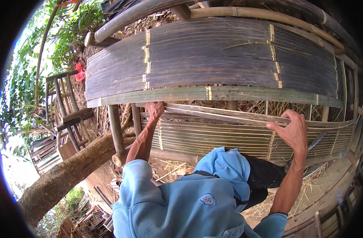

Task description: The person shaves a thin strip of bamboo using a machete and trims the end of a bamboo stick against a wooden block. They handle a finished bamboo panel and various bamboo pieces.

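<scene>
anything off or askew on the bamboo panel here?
Yes. The top few bamboo slats between the left hand and right hand sit lifted and slanted, crossing the neat parallel slats of the lower mat. The dark upper mat has loose slivers sticking up.

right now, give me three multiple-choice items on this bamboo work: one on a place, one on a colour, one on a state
1. Where is the left hand?
A. on the tree trunk
B. at the left end of the long bamboo strips
C. on the red cloth

2. What colour is the sleeve on the left arm?
A. light blue
B. yellow
C. white

3. What is the right hand doing?
A. hanging free
B. holding a hammer
C. gripping the bamboo strips

Answers: 1 B, the hand sits on the strips' left end under the dark slat panel. 2 A, the rolled sleeve is light blue. 3 C, the fingers curl over the strips.
</scene>
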`<state>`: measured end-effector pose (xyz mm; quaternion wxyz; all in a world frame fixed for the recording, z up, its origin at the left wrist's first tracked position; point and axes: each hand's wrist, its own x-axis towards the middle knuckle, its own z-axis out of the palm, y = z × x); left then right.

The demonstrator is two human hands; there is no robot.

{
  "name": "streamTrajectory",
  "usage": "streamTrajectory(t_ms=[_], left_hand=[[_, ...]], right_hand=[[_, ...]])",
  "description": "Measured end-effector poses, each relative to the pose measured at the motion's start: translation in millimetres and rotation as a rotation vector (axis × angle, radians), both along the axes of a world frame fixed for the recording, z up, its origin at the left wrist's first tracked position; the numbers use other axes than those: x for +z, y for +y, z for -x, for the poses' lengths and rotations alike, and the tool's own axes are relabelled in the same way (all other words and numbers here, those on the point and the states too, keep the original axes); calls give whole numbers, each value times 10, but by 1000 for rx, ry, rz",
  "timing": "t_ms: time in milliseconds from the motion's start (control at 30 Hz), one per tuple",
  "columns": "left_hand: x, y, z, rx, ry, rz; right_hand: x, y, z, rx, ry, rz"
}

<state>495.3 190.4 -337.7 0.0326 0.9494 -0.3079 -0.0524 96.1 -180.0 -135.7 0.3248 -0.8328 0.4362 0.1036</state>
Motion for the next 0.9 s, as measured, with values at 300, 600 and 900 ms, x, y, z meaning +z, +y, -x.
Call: streamTrajectory(t_ms=[300,600,900], left_hand=[[159,-74,307,265,256,395],[263,-238,505,88,270,191],[262,-35,806,-142,273,34]], right_hand=[[-32,50,86,24,-82,46],[-389,110,100,119,-113,137],[-485,149,1275,-600,-158,404]])
